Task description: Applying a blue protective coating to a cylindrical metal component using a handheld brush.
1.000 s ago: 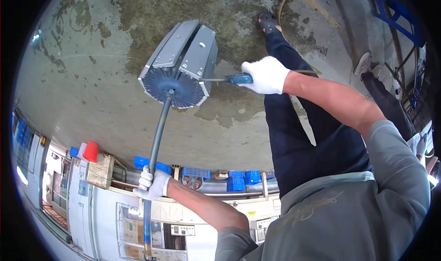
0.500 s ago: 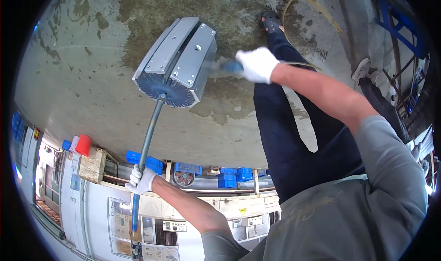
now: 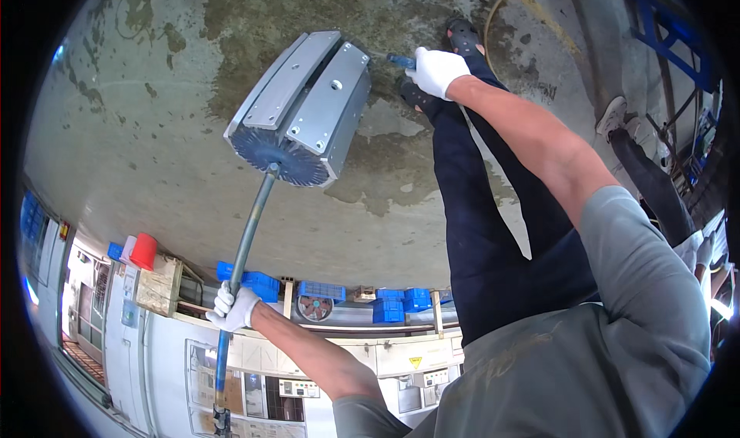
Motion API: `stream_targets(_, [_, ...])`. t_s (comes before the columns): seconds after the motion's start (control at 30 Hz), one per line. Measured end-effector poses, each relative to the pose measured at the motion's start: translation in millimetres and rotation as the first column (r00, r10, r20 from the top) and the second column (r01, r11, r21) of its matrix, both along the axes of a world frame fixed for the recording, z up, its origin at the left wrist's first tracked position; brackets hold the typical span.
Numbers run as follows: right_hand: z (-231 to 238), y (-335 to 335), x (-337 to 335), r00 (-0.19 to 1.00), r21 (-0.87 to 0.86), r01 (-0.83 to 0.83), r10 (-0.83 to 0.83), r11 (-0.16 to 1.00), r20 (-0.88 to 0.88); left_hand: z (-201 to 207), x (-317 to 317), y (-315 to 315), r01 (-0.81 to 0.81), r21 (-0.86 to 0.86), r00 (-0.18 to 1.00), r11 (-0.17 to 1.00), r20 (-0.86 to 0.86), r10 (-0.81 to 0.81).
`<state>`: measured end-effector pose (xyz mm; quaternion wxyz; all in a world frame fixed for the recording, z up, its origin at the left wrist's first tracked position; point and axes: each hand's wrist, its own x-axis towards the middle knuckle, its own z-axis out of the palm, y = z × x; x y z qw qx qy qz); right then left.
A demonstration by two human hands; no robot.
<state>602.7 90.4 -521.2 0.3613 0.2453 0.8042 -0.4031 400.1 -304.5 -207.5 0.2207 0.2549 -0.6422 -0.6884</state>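
Observation:
My left hand [image 3: 234,307], in a white glove, is closed around a long metal rod [image 3: 253,226]. The rod meets the middle of the finned dark round end of a many-sided metal drum [image 3: 330,91]. Grey plates with holes cover the drum's sides, with gaps between them. My right hand [image 3: 439,72], also white-gloved, grips a small blue tool [image 3: 401,61]. The tool is apart from the drum, to its right. Its full shape and exact kind cannot be made out.
Wet patches mark the concrete floor [image 3: 385,168]. Beyond my right hand a pale hose [image 3: 493,21] curves near my shoes. Blue crates [image 3: 389,308], a round fan [image 3: 314,307] and a red bucket [image 3: 143,251] line the wall. Another person's leg [image 3: 651,176] shows at right.
My right hand has moved up and slightly right with the blue tool, away from the drum's side. The drum appears shifted slightly right; my left hand keeps its grip on the rod.

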Motion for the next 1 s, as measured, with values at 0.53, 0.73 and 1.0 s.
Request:
stream_targets(0.53, [-4,-7,-34,0.999,0.014,0.033,-0.033,0.999,0.027,-2,1,-13,0.047,0.038,0.999,0.998,0.022,-0.048])
stream_targets(0.73, [117,-26,-35,0.972,-0.159,-0.140,0.104,0.977,-0.212,-2,5,-19,0.011,0.041,1.000,0.999,0.012,-0.011])
stream_targets(1.0, [131,-33,-23,0.970,-0.104,-0.106,0.080,0.989,-0.229,-8,1,-23,-0.012,-0.028,1.000,1.000,0.007,0.012])
